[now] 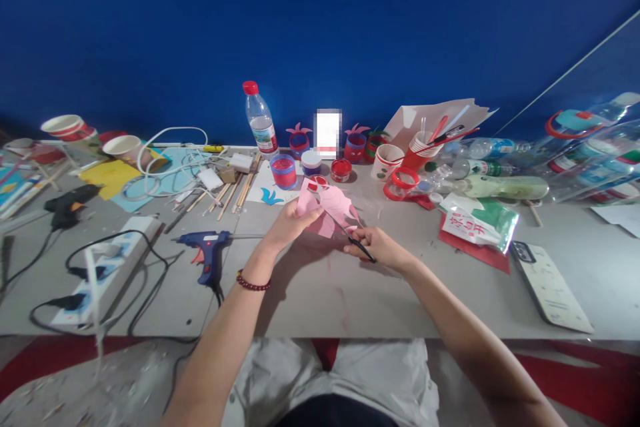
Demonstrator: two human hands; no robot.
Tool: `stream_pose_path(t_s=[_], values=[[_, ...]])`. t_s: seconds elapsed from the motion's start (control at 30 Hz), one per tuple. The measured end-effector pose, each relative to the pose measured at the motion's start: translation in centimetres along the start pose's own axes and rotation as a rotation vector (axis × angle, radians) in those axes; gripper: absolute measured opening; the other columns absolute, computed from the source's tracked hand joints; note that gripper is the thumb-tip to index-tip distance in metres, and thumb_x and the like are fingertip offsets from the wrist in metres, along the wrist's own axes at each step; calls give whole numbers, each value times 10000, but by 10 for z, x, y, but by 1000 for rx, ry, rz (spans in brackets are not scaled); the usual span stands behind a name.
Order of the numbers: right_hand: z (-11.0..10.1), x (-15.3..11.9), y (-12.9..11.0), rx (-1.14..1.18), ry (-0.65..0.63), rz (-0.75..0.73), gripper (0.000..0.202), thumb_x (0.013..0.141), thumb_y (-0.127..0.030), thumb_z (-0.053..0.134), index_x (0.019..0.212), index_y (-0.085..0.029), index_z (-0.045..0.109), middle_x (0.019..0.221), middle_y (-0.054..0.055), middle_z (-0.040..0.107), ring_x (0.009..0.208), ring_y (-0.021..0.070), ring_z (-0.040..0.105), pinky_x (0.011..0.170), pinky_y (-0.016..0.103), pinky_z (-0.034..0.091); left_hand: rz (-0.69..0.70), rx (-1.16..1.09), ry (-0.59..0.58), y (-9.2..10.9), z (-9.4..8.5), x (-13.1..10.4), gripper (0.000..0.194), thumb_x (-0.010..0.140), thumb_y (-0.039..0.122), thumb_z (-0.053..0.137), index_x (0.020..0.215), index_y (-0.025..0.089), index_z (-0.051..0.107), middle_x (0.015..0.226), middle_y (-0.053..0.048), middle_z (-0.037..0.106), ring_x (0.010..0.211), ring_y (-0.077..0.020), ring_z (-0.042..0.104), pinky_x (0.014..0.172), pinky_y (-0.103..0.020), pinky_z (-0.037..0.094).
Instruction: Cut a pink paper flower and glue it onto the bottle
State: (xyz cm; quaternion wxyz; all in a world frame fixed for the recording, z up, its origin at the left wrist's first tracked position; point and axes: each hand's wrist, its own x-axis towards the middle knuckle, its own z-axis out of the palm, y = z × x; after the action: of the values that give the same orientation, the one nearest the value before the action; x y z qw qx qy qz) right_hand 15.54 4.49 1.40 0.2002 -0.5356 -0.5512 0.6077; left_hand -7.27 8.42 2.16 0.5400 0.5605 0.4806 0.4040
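Observation:
My left hand (295, 219) pinches a sheet of pink paper (320, 223) with cut, jagged edges on its right side. In my right hand (377, 247) is a pair of scissors (364, 250) with black handles, its blades at the paper's lower right edge. Just beyond the paper stand an open pot of red paint (341, 170), a white-lidded jar (311, 162) and a red and blue painted cup (283, 172). A blue paper cutout (271, 197) lies on a white sheet (255, 180) to the left.
A blue hot glue gun (205, 247) and a power strip (107, 273) with cords lie at left. A clear bottle with a red cap (260, 120) stands at the back. At right are plastic bottles (505, 185), paper cups (387, 161) and a phone (550, 287).

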Motion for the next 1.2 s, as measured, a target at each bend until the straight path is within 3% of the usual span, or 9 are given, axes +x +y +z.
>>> stream_pose_path(t_s=[0.13, 0.43, 0.7, 1.0, 1.2], values=[[0, 1, 1, 26, -12, -31, 572, 605, -466, 838, 567, -226, 320, 472, -73, 302, 559, 113, 385, 497, 246, 397, -36, -11, -4, -2, -1, 0, 376, 701, 493, 762, 856, 158, 692, 798, -47, 721, 719, -172, 650, 642, -266, 498], [-2, 3, 7, 82, -71, -25, 547, 662, -512, 803, 630, -213, 347, 493, -94, 316, 485, 60, 274, 457, 217, 267, -55, -41, 6, -3, 3, -1, 294, 703, 411, 761, 799, 141, 696, 737, -36, 708, 677, -156, 635, 644, -268, 494], [-1, 3, 6, 151, -108, -56, 533, 662, -541, 809, 643, -205, 396, 532, -89, 307, 480, 55, 266, 454, 226, 186, -41, -60, 11, -6, 9, -1, 262, 692, 381, 759, 815, 155, 710, 740, -28, 714, 723, -178, 661, 687, -284, 520], [-3, 5, 9, 148, -119, -70, 493, 675, -591, 773, 731, -187, 496, 509, -74, 407, 457, 57, 322, 445, 213, 202, -73, -159, 3, -10, 15, -2, 330, 660, 411, 788, 872, 165, 730, 864, -62, 748, 806, -211, 682, 728, -323, 538], [-5, 5, 11, 175, -155, -89, 476, 694, -575, 771, 741, -182, 507, 532, -78, 384, 468, 53, 310, 446, 214, 186, -64, -168, -12, -13, 16, -3, 302, 680, 377, 769, 892, 164, 738, 897, -77, 756, 829, -212, 686, 753, -331, 535]])
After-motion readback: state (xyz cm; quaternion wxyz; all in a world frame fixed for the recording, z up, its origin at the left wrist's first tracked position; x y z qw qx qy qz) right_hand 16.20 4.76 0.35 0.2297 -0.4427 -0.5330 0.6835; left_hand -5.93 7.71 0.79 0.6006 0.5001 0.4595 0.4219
